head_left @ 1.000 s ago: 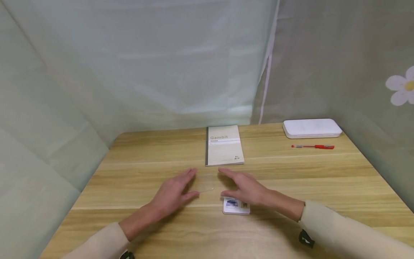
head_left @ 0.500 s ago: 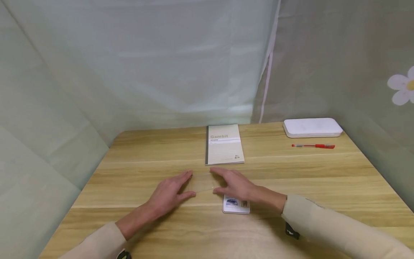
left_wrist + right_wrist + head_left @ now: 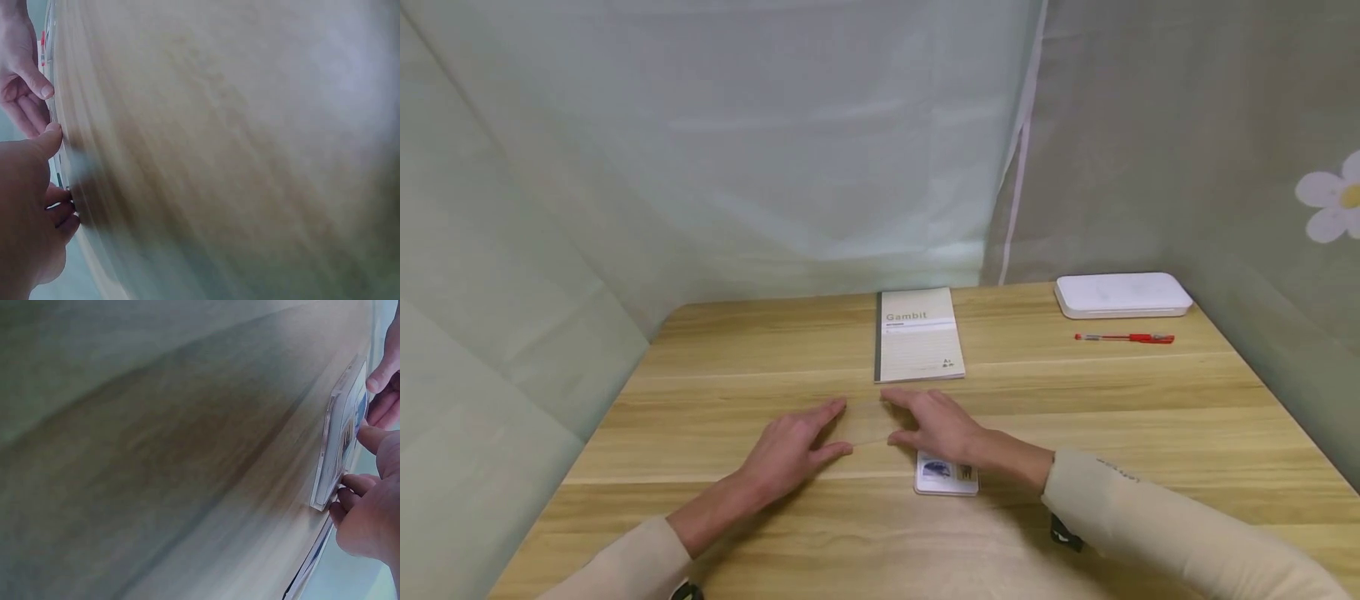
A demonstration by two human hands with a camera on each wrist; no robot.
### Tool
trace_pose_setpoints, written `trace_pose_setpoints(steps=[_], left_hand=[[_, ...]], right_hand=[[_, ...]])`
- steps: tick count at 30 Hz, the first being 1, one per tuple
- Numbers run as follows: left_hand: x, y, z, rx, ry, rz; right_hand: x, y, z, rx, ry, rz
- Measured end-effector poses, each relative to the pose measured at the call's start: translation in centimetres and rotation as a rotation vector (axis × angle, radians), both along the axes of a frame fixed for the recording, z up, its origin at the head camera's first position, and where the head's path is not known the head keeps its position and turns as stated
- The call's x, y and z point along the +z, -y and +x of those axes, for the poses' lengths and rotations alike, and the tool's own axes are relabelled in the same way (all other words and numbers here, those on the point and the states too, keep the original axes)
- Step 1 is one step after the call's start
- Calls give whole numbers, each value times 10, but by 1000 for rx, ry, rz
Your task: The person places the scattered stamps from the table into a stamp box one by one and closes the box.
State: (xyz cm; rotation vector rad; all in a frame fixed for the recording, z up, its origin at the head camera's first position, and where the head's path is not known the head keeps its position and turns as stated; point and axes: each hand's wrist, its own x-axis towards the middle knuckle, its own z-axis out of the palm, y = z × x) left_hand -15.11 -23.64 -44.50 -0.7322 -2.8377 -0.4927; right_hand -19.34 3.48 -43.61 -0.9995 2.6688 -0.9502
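A thin clear rectangular plastic plate [image 3: 869,423] lies on the wooden table between my two hands, hard to see against the grain. My left hand [image 3: 786,454] holds its left end, thumb at the near edge and fingertips at the far edge. Across from it, my right hand [image 3: 942,427] holds the right end in the same way. Just below the right hand is a small clear case with stamp-like pictures [image 3: 946,475], partly covered by that hand. In the right wrist view this case [image 3: 337,437] shows edge-on beside the fingers.
Behind the hands lies a notebook [image 3: 919,335] marked "Gambit". A white pencil case [image 3: 1122,295] sits at the back right, with a red pen [image 3: 1125,337] in front of it. Pale cloth curtains [image 3: 842,150] surround the table [image 3: 737,367].
My right hand has moved left onto the clear plate's right end. My left hand has shifted slightly left, and both hands' thumbs and fingers have drawn closer together. The case has stayed put.
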Motion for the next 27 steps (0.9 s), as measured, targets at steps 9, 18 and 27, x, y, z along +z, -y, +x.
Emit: trace_pose_setpoints(steps=[9,18,27], left_hand=[[1,-3,1,21,-10,9],[3,-3,0,9,-9,33],[7,-4,-2,-22,-7,42]], right_hand=[[0,1,0,-5,-2,-14],[-2,1,-1,0,-35,-74],[0,-5,0,-9,-19,-85]])
